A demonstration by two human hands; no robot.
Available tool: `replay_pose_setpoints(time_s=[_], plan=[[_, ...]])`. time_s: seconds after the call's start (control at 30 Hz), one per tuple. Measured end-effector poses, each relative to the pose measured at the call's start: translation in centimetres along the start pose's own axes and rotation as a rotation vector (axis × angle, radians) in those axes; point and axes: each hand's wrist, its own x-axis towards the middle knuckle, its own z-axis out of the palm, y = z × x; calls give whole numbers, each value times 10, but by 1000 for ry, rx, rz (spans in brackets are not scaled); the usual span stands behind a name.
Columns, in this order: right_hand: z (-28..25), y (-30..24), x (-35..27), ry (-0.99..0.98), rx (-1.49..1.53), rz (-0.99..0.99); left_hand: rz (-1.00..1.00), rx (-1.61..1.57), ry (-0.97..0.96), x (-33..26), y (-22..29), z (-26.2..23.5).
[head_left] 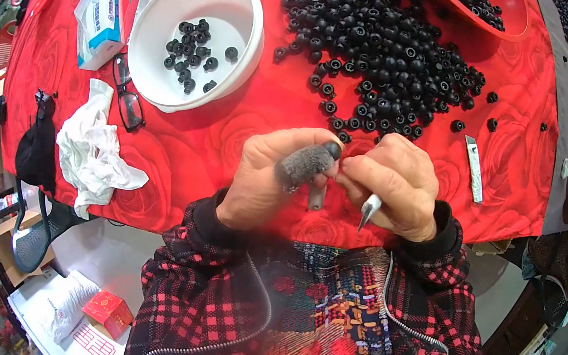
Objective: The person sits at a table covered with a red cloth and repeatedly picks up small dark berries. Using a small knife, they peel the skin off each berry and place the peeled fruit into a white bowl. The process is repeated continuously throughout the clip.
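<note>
My left hand point(261, 170) is closed, pinching a small round black part point(333, 149) by its fingertips. A dark grey fuzzy cover point(300, 165) wraps one finger of that hand. Close against it, my right hand point(395, 183) is curled round a slim silvery tool point(371, 207); its pointed end sticks out below the fist, and its kind is not clear. The fingers of both hands meet at the black part. Just beyond them spreads a large heap of similar black parts point(382, 60), knob-shaped with hollow ends.
A white basin point(139, 75) holds several black parts. Left of it are a tissue pack point(103, 24), eyeglasses point(131, 110) and a white cloth point(91, 149). A red basin point(515, 28) of parts stands far right, and a silvery cutter point(474, 169) lies on the red tablecloth point(522, 154).
</note>
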Motion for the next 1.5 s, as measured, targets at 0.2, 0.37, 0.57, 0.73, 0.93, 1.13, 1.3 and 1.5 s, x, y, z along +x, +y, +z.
replay_pose_setpoints(time_s=[0.2,0.37,0.57,0.73,0.93,1.13,1.3,1.5], plan=[[-5,-3,5,-8,242,398,-3,66,-33,-1,2,-2],[-6,-3,5,-68,194,525,1,54,-38,1,0,-2],[-3,-2,4,-80,112,495,-4,87,-28,1,-4,-4],[-4,-1,4,-78,121,472,-16,82,-30,1,-5,-7],[-4,1,3,-81,126,462,-25,59,-29,3,-4,-6],[-5,1,4,-84,120,449,-28,75,-19,3,-4,-7],[-2,4,-1,-75,166,425,-39,69,1,2,-3,-6],[-4,8,0,-95,167,395,-41,82,7,2,-5,-9]])
